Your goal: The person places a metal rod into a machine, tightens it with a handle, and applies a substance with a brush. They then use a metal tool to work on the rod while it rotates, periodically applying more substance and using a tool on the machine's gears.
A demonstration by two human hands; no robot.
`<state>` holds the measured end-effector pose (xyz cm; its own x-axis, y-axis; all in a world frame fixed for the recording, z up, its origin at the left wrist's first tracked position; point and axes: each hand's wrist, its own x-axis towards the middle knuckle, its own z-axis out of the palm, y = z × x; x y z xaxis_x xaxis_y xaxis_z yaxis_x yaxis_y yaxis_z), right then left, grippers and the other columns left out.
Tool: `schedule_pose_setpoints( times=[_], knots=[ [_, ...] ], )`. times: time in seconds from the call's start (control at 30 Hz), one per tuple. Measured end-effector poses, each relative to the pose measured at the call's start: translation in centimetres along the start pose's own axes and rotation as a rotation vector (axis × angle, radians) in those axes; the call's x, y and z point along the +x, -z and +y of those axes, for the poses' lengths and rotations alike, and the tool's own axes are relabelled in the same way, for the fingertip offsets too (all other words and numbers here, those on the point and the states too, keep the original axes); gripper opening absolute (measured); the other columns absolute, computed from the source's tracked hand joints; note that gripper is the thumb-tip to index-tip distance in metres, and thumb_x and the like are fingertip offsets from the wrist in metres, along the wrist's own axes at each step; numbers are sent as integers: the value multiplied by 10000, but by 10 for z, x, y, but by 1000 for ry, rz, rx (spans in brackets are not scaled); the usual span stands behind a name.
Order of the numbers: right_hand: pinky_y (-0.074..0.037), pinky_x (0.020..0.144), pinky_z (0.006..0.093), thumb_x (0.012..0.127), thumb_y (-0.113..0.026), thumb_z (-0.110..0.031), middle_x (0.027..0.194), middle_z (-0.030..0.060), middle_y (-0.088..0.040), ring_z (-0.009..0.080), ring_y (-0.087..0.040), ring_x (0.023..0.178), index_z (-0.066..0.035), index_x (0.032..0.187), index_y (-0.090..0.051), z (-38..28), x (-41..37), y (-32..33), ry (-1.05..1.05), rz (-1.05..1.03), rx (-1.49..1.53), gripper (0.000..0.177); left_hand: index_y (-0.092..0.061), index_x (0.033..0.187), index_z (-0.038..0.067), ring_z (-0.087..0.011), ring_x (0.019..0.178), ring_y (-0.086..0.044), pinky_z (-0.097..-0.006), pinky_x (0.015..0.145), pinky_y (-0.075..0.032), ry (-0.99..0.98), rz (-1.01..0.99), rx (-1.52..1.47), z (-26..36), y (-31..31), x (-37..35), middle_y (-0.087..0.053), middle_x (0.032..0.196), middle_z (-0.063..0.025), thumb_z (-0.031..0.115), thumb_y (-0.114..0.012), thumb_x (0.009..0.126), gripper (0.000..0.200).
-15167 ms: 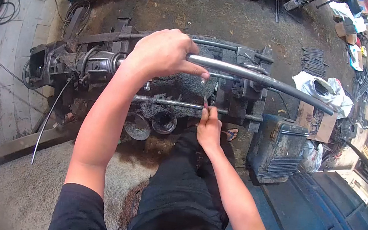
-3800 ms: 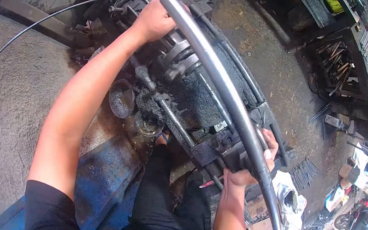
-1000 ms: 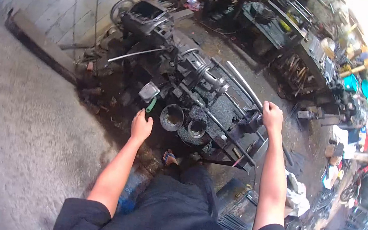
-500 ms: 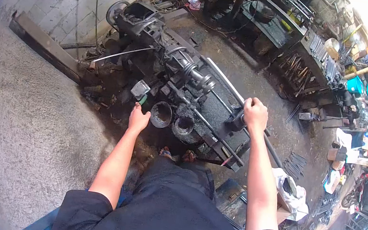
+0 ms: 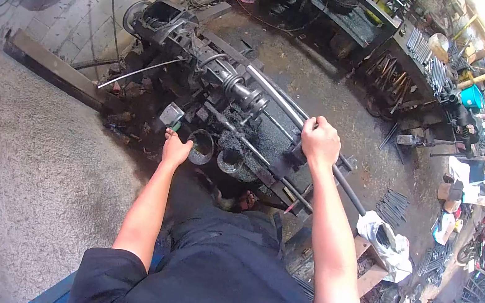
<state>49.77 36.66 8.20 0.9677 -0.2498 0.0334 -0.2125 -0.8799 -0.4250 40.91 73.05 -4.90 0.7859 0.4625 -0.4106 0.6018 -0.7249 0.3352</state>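
My left hand (image 5: 177, 149) reaches to a small green handle (image 5: 176, 126) below a grey metal box (image 5: 171, 114). Its fingers are curled against the handle, while the thumb sticks out to the side. My right hand (image 5: 320, 141) is closed over a long metal bar (image 5: 275, 98) along the far side of a dark, greasy machine like a lathe. What lies under the palm is hidden. The machine's round spindle (image 5: 244, 96) and a thinner steel rod (image 5: 277, 128) are between my hands. Two round bowls, one nearer bowl (image 5: 200, 147) and one darker bowl (image 5: 230, 161), stand beside my left hand.
A dark tube (image 5: 349, 191) leads from beyond my right hand to a white sack (image 5: 384, 245). Several dark rods (image 5: 393, 205) lie on the floor. A workbench (image 5: 353, 20) stands at the back, and a heavy beam (image 5: 54, 70) lies at left by the block wall.
The whole view has shifted, with the machine and both hands appearing further left. The shiny bar shows a little more of its length before my right hand. Both hands stay at about the same spots.
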Motion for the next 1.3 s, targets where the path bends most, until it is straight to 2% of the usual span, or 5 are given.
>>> schedule_pose_setpoints(
  times=[0.47,0.57,1.07,1.13,1.3],
  knots=[
    [-526,822,483,866,-524,-349,905,231,-691,416,-670,894,-70,932,-711,-5,-3,0,-92,11,-12,342,-86,1422,-219,-452,1254,-490,-408,1062,-416,-49,-19,3,-8,6,2,-297,1426,-431,337,-677,775,1038],
    [-526,822,486,866,-524,-354,903,238,-689,421,-669,890,-69,928,-712,-6,-2,-1,-98,20,4,347,-99,1437,-201,-440,1347,-391,-393,1122,-344,-20,-71,-2,-6,11,3,-272,1456,-413,380,-689,801,1044],
    [-516,853,486,863,-524,-389,931,246,-692,421,-668,929,-37,939,-694,-10,-4,5,-136,-19,19,398,-89,1435,-203,-429,1281,-481,-405,1073,-405,-49,-64,70,-13,10,6,-294,1452,-406,391,-701,785,1073],
    [-518,852,491,863,-522,-389,932,249,-691,419,-667,935,-37,943,-693,-10,-4,4,-119,-11,4,400,-107,1407,-241,-432,1255,-496,-397,1053,-420,-89,-61,108,-16,9,8,-397,1373,-406,428,-674,815,1058],
    [-522,847,494,862,-522,-382,928,251,-691,417,-670,929,-36,941,-693,-11,-5,3,-110,-3,-9,395,-106,1407,-242,-424,1268,-487,-390,1067,-407,-95,-75,111,-20,11,10,-404,1373,-404,433,-670,812,1062]
  ],
)
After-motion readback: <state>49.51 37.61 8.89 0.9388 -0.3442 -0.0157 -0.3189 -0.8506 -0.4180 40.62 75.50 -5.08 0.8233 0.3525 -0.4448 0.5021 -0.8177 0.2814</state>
